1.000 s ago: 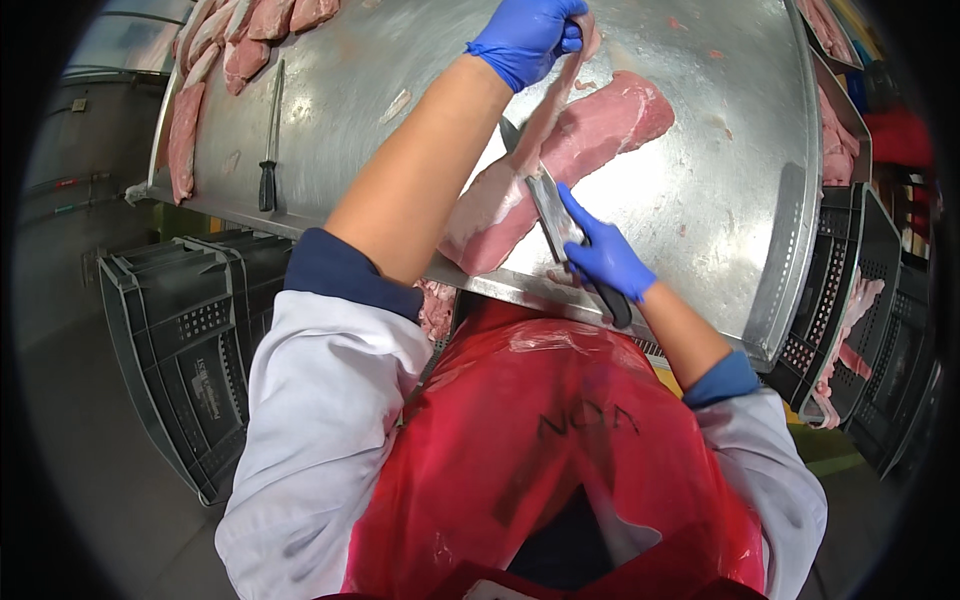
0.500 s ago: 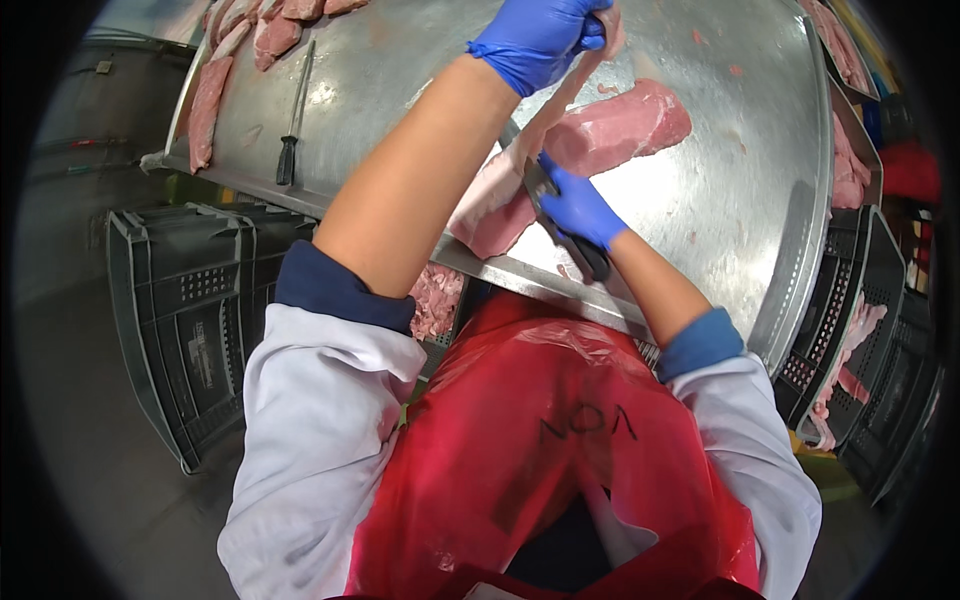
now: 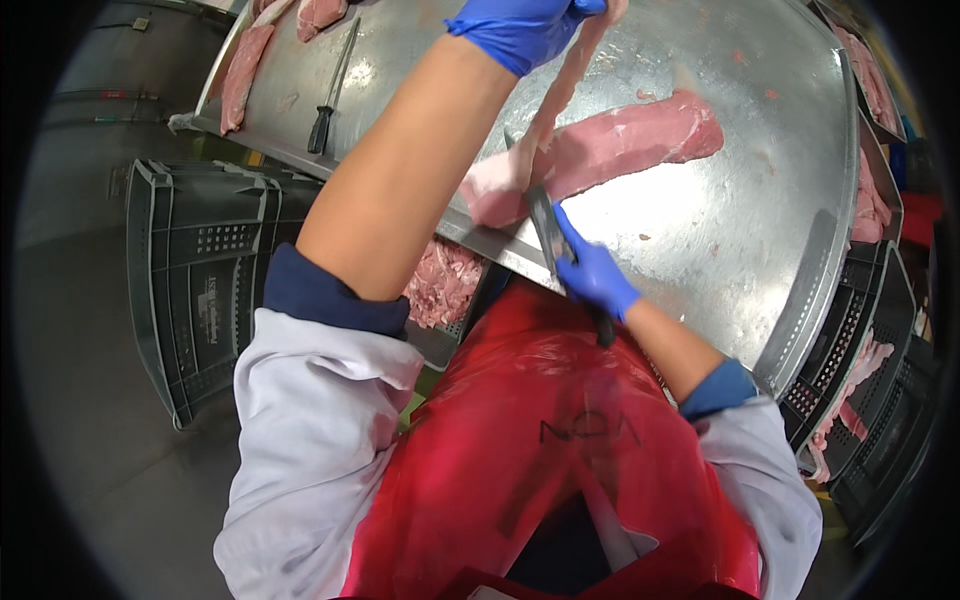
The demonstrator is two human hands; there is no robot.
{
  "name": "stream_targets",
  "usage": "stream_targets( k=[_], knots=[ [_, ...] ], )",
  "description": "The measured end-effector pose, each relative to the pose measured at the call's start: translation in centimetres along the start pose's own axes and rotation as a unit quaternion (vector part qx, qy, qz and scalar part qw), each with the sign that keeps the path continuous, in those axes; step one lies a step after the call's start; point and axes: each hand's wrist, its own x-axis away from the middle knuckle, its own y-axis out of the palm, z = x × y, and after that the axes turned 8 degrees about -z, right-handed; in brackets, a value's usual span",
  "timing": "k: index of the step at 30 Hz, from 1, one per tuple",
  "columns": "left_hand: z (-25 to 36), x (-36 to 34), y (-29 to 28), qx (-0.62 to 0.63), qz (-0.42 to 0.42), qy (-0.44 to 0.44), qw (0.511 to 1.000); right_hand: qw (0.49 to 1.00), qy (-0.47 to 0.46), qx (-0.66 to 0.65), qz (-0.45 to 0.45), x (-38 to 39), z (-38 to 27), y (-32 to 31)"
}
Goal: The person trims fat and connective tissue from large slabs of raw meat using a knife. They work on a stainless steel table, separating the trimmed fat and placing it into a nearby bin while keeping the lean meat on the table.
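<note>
Fingers [image 3: 570,224] of R hand [image 3: 600,280], gripping knife [image 3: 544,220], nearer tbl edge [image 3: 508,252] vs before.

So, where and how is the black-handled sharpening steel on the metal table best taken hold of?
Probably by the black handle, coming from the near side over the table's rim. The handle lies closest to that rim and is thicker than the slim rod, which points away across the table; nothing covers the handle.
</note>
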Motion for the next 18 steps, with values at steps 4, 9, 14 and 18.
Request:
stream_targets(
  k=[4,9,14,18],
  knots=[
    [0.4,1.0,2.4,-0.043,0.008,-0.011,0.999,0.99,0.117,-0.084,-0.008,-4.7,-5.4,-1.7],
    [3.6,1.7,2.2,-0.025,-0.037,0.01,0.999,0.988,0.142,-0.043,-0.036,-2.9,-5.6,2.5],
    [6.5,3.4,3.0,0.027,-0.048,0.002,0.998,0.996,0.083,-0.009,-0.014,-6.6,-6.7,2.5],
    [9.5,3.5,2.6,-0.005,-0.068,0.025,0.997,0.998,0.038,0.025,0.054,-9.2,-5.2,5.1]
  ],
)
